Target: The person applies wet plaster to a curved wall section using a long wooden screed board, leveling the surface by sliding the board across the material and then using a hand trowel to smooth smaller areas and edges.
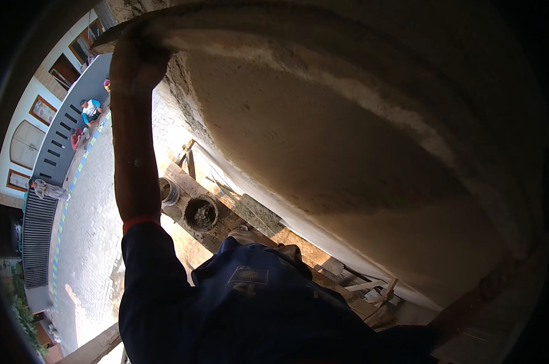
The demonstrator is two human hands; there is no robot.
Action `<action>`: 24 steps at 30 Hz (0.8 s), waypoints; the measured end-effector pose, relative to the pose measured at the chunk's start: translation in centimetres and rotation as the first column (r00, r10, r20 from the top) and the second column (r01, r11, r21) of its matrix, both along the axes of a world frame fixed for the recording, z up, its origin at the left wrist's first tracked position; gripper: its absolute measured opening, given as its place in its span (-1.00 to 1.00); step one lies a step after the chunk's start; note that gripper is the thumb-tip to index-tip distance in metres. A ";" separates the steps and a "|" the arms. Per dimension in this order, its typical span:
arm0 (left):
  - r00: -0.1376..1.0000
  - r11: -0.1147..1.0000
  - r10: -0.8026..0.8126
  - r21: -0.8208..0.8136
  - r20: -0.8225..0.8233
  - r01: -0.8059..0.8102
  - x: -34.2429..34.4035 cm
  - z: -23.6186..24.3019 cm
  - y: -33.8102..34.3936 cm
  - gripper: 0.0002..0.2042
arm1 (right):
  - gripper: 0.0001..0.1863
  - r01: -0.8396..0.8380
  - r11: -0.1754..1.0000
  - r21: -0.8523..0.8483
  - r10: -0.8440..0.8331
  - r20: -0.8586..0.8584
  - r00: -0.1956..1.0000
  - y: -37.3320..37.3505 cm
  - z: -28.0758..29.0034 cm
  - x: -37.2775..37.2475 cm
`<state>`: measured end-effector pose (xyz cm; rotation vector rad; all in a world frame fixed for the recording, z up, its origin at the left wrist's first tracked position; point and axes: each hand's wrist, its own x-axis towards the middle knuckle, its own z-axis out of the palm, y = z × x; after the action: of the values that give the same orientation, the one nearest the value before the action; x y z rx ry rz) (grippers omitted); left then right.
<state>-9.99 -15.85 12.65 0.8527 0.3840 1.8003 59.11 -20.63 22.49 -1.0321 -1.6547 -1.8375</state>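
Observation:
Across the upper view stretches a long pale straightedge (pixel 371 91), bowed by the lens and coated with mortar along its edge. It lies along a freshly plastered wall (pixel 323 139). My left hand (pixel 142 64) is raised high and wrapped round its left end; the fingers are partly in shadow. Down at the far right, my right hand (pixel 498 281) grips the other end, dim but with curled fingers showing.
I am above wooden scaffold planks (pixel 226 217). On them stand a bucket of wet mortar (pixel 201 214) and another bucket (pixel 168 191). Timber braces (pixel 380 294) are at lower right. Far below left, several people (pixel 92 111) sit beside a paved street (pixel 92 230).

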 end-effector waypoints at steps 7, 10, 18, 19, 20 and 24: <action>0.936 0.943 0.224 -0.304 0.271 -0.137 4.1 -17.0 -6.2 -0.78 | -0.49 -0.229 0.953 -0.199 0.208 -0.125 0.970 -1.4 -7.5 2.9; 0.879 0.830 0.393 -0.516 0.270 -0.213 5.6 -22.6 -8.9 -0.79 | -0.42 -0.249 0.850 -0.465 0.228 -0.101 0.968 -1.8 -7.6 2.9; 0.717 0.776 0.461 -0.629 0.523 -0.040 9.9 -35.6 -14.7 -0.76 | -0.61 -0.541 0.635 -0.551 0.561 -0.152 0.814 -2.0 -2.9 -6.1; 0.690 0.753 0.477 -0.658 0.545 0.000 10.5 -36.7 -15.1 -0.74 | -0.66 -0.596 0.573 -0.563 0.632 -0.159 0.758 -2.1 -2.0 -9.2; 0.660 0.747 0.510 -0.664 0.551 -0.023 10.6 -37.3 -16.1 -0.74 | -0.71 -0.637 0.508 -0.580 0.692 -0.166 0.703 -1.7 -1.4 -11.9; 0.541 0.671 0.599 -0.739 0.591 0.065 11.5 -39.7 -17.5 -0.70 | -0.73 -0.657 0.406 -0.635 0.754 -0.174 0.633 -1.1 0.4 -17.7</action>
<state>1.49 -33.36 -27.10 -0.6686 0.5544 1.9101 41.43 -21.70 22.87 -0.2425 -2.4042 -0.7429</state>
